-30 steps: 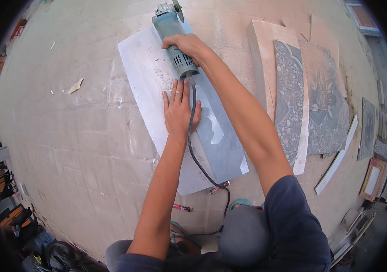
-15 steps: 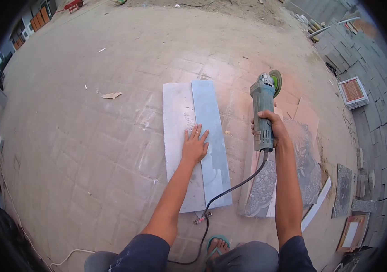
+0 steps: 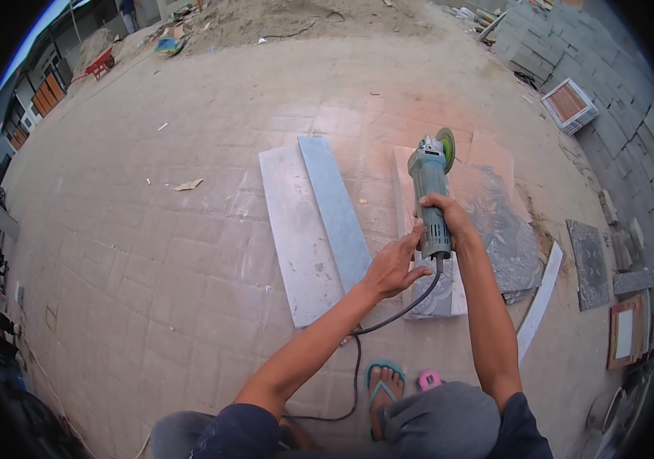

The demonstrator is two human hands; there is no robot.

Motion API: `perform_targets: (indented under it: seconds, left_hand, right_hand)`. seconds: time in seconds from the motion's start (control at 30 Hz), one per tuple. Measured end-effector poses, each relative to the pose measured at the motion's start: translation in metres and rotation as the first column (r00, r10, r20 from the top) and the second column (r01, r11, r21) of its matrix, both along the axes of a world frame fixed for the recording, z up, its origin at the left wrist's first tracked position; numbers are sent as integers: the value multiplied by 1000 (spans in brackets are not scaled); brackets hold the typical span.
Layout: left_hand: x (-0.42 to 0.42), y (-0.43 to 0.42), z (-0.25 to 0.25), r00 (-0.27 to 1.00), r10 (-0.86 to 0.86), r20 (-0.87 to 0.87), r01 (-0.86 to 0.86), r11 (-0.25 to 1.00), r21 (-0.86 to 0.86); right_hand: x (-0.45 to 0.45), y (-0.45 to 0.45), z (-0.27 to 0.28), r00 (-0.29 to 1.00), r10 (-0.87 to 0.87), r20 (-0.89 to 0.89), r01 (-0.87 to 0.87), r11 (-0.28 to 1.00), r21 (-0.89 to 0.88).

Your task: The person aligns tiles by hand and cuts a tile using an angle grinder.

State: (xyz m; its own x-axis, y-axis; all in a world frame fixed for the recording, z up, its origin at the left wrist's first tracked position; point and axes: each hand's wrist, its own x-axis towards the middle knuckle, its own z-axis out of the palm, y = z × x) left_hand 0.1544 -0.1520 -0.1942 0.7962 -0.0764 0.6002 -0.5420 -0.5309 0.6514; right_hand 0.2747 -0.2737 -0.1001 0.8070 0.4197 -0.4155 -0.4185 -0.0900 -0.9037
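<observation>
My right hand is wrapped round the rear body of an angle grinder, held up with its green-faced disc pointing away from me. My left hand has its fingers stretched out, the fingertips at the left side of the grinder's rear end and the thumb apart. A black power cord runs from the grinder down toward my feet. Left of the grinder, a narrow blue-grey tile strip lies on a wider whitish tile.
Patterned grey tiles lie stacked under and right of the grinder, with reddish dust around. A white strip lies beside them. A pink tape measure sits near my sandalled foot. Stacked grey blocks line the right.
My left hand has lifted off the tile strip and moved right to the grinder. The grinder has shifted slightly left in view. The camera view has tilted up and turned.
</observation>
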Motion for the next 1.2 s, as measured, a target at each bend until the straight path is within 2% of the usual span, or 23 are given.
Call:
perform_targets:
  seconds: [0.07,0.13,0.17,0.27,0.43,0.47,0.53,0.6,0.63,0.67,0.7,0.73,0.77,0.83,0.87,0.9,0.93,0.97,1.03,1.1,1.17,1.2]
  left_hand:
    - [-7,-20,3,997,3,71,-5,1000,24]
    - [-10,-30,2,977,34,210,-14,995,-98]
    - [-13,-33,4,976,32,216,-10,995,-102]
    - [-28,-45,9,981,69,183,-35,982,-183]
    - [-40,-66,13,991,123,54,-105,961,-256]
    - [-44,-69,17,994,94,48,-78,959,-273]
    - [-50,-55,35,999,-30,-35,24,987,-159]
    - [-40,-28,35,957,163,-240,-178,983,-41]
    - [-26,-10,18,888,305,-344,-340,939,-45]
    - [-12,14,-8,776,442,-449,-471,881,52]
    - [-3,40,-28,633,550,-545,-500,828,253]
    - [7,63,-49,514,587,-625,-491,799,347]
    - [15,81,-65,408,648,-643,-498,748,438]
    - [30,106,-82,298,637,-711,-474,745,469]
    - [39,109,-82,310,631,-712,-465,753,465]
    - [48,110,-79,267,642,-719,-481,735,477]
    - [57,109,-80,224,649,-727,-491,720,491]
    - [67,113,-86,234,641,-731,-472,732,491]
    - [85,118,-102,224,675,-703,-490,702,517]
    - [95,118,-103,242,637,-732,-434,746,506]
    - [99,121,-107,261,608,-750,-389,777,494]
    - [100,120,-116,336,665,-667,-429,738,520]
  right_hand:
    - [-16,-5,6,998,-64,3,64,997,34]
    - [-27,-15,11,999,-37,-6,37,998,47]
    - [-30,-19,14,1000,-8,-19,9,998,60]
    - [-44,-26,12,996,-60,-69,69,986,151]
    - [-55,-36,13,996,-91,-21,92,995,42]
    - [-54,-43,13,996,-90,-18,90,996,13]
    - [-58,-57,25,992,-129,-1,129,989,-66]
    - [-61,-77,34,984,-167,67,175,972,-155]
    - [-56,-91,33,979,-189,71,199,964,-176]
    - [-48,-108,29,969,-224,105,243,942,-230]
    - [-41,-127,23,956,-256,141,286,915,-283]
    - [-31,-149,14,939,-279,199,338,854,-397]
    - [-27,-165,9,935,-287,208,350,845,-405]
    - [-25,-192,-4,874,-285,393,479,635,-606]
    - [-20,-207,-11,878,-289,381,478,521,-707]
    - [-16,-219,-30,873,-303,383,488,512,-707]
    - [-13,-235,-52,835,-297,463,547,355,-758]
    - [-16,-248,-65,798,-277,535,591,188,-785]
    - [-42,-253,-74,802,-341,491,566,169,-807]
    - [-62,-259,-98,720,-347,601,640,-2,-768]
    - [-97,-264,-108,718,-440,539,599,-5,-801]
    - [-111,-272,-118,719,-457,523,571,-41,-820]
